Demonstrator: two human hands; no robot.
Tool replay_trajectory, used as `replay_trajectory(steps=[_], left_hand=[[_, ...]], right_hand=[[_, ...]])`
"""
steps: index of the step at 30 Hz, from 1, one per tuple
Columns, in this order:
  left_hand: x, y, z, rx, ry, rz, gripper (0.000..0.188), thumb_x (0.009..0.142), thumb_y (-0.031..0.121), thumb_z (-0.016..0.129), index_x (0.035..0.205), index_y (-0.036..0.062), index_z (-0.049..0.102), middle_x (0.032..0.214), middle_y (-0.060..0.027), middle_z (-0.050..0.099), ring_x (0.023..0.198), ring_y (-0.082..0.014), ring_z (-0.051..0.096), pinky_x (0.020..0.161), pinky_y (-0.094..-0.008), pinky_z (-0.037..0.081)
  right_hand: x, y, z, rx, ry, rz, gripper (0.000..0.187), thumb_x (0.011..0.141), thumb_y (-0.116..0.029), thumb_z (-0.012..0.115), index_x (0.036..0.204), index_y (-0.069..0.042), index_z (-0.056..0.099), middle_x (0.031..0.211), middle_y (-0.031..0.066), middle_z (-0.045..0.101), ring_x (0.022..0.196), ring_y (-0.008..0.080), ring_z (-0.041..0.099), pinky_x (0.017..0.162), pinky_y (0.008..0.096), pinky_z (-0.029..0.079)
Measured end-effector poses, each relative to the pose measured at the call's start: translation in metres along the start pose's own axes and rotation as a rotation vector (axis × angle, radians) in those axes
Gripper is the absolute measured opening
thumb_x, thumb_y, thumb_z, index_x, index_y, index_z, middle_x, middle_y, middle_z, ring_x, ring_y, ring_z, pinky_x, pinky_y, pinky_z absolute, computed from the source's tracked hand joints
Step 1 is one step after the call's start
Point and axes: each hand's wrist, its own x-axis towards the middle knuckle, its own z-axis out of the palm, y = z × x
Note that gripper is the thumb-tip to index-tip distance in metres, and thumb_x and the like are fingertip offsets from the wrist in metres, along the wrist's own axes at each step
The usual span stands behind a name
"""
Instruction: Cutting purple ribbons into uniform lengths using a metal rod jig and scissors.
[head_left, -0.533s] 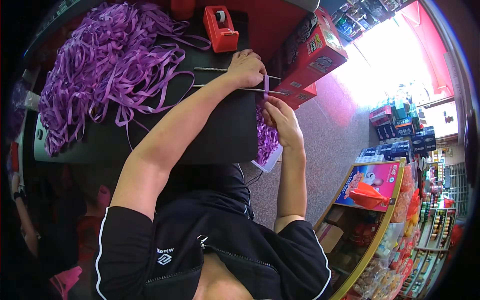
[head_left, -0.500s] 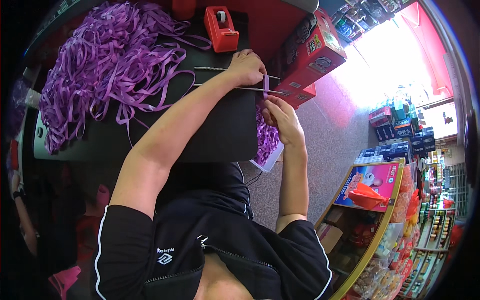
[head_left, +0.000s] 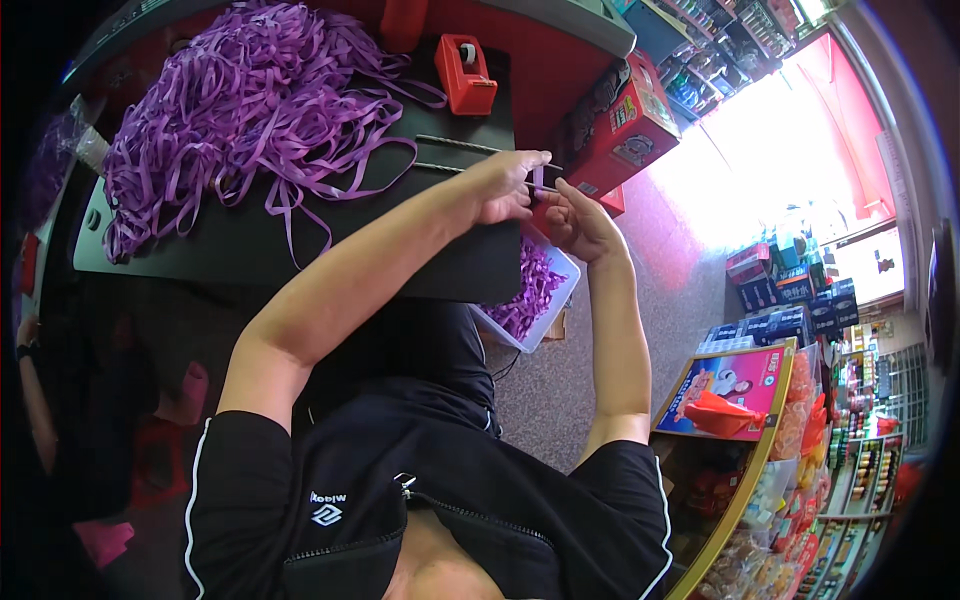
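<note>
Two slim metal rods (head_left: pixel 448 143) lie nearly side by side on the black tabletop, reaching past its right edge. A short piece of purple ribbon (head_left: pixel 539 178) spans them near their tips. My left hand (head_left: pixel 503 187) is bent over the rods beside this ribbon, index finger along the upper rod and the other fingers curled. Facing it from the right, my right hand (head_left: pixel 585 225) has its fingers bent in a pinch by the lower rod's tip and the ribbon. The exact contact of the fingertips is partly hidden.
A big heap of purple ribbon (head_left: pixel 250 130) covers the left of the black table (head_left: pixel 385 255). Behind the hands are a red tape dispenser (head_left: pixel 466 78) and red boxes (head_left: pixel 630 120). Below the table's edge, a white bin (head_left: pixel 560 300) contains purple ribbon pieces. A display case (head_left: pixel 740 480) stands right.
My left hand has turned and moved down over the rods, near their tips. My right hand has shifted slightly right and down. The view has tilted, showing more of the bin.
</note>
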Motion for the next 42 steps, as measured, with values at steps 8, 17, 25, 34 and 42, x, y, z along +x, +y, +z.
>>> replay_trajectory(steps=[8, 17, 25, 34, 42], left_hand=[[0.000, -0.021, 0.023, -0.578, -0.165, 0.099, 0.091, 0.086, 0.064, 0.047, 0.149, 0.0271, -0.008, 0.140, -0.0221, 0.031, 0.119, -0.0353, 0.044, 0.110, -0.0510, 0.015], [-0.007, -0.026, 0.020, -0.568, -0.334, 0.235, 0.094, 0.087, 0.065, 0.043, 0.147, 0.0255, -0.016, 0.153, -0.0136, -0.022, 0.141, -0.0319, -0.019, 0.110, -0.0459, -0.015], [-0.006, -0.031, 0.028, -0.616, -0.287, 0.286, 0.069, 0.089, 0.059, 0.045, 0.142, 0.0175, 0.033, 0.146, -0.0153, 0.026, 0.134, -0.0278, 0.024, 0.113, -0.0437, 0.007], [0.017, -0.039, 0.027, -0.662, -0.229, 0.340, 0.032, 0.090, 0.054, 0.051, 0.092, 0.0224, 0.044, 0.085, 0.0025, 0.046, 0.074, -0.0126, 0.042, 0.065, -0.0297, 0.033], [0.005, -0.035, 0.025, -0.657, -0.217, 0.322, 0.049, 0.093, 0.054, 0.042, 0.124, 0.0161, 0.048, 0.110, -0.0049, 0.055, 0.108, -0.0193, 0.050, 0.096, -0.0396, 0.039]], right_hand=[[-0.004, 0.009, 0.001, -0.012, 0.069, -0.040, 0.037, 0.092, -0.040, 0.056, 0.103, -0.005, 0.060, 0.059, -0.0044, 0.049, 0.047, 0.0051, 0.044, 0.043, 0.0182, 0.034], [0.008, -0.052, 0.049, -0.828, 0.380, -0.794, 0.028, 0.090, -0.022, 0.059, 0.106, -0.001, 0.068, 0.080, 0.0015, 0.063, 0.069, 0.0060, 0.052, 0.064, 0.0206, 0.041], [0.135, -0.107, 0.107, -0.892, 0.444, -0.527, 0.025, 0.084, -0.025, 0.066, 0.091, -0.002, 0.072, 0.081, 0.0055, 0.067, 0.076, 0.0119, 0.057, 0.076, 0.0263, 0.042], [0.163, -0.123, 0.107, -0.703, 0.411, -0.335, 0.019, 0.078, -0.032, 0.072, 0.074, -0.013, 0.069, 0.063, -0.0043, 0.056, 0.056, 0.0093, 0.046, 0.054, 0.0272, 0.034], [0.112, -0.100, 0.115, -0.647, 0.358, -0.283, 0.020, 0.080, -0.032, 0.071, 0.075, -0.013, 0.066, 0.061, -0.0089, 0.048, 0.047, 0.0043, 0.037, 0.045, 0.0218, 0.023]])
